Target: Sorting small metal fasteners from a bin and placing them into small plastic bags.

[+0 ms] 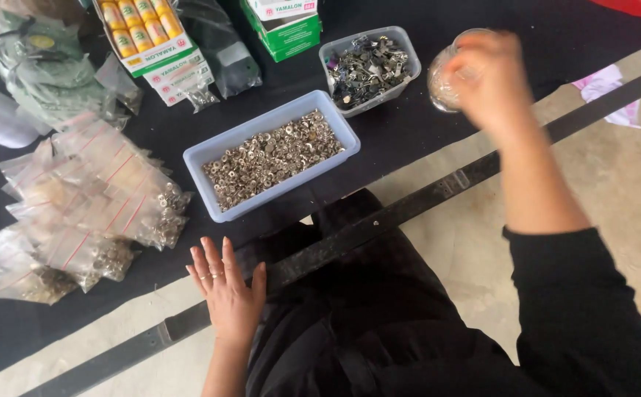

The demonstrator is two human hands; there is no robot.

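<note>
A person seen from above sits at a table covered in black cloth (408, 140). The right hand (486, 77), at about two o'clock, is blurred and closed around a small clear bag (442, 84) of pale metal pieces, held just above the table's edge. The left hand (226, 287), at about seven o'clock, lies flat and relaxed with fingers spread on the cloth near the table's dark metal rail (379, 220), grasping nothing; a ring shows on one finger.

At the centre sits a pale blue rectangular tray (210, 158) filled with small silver-coloured metal rings. Just beyond it, at one o'clock, a smaller clear tub (407, 81) holds darker, tangled metal parts; it stands just left of the held bag. At nine o'clock lies a heap of clear zip bags (85, 206), several holding the same silver pieces. At eleven o'clock an open box (169, 59) holds yellow spools, and a green and white box (287, 29) stands at twelve.
</note>
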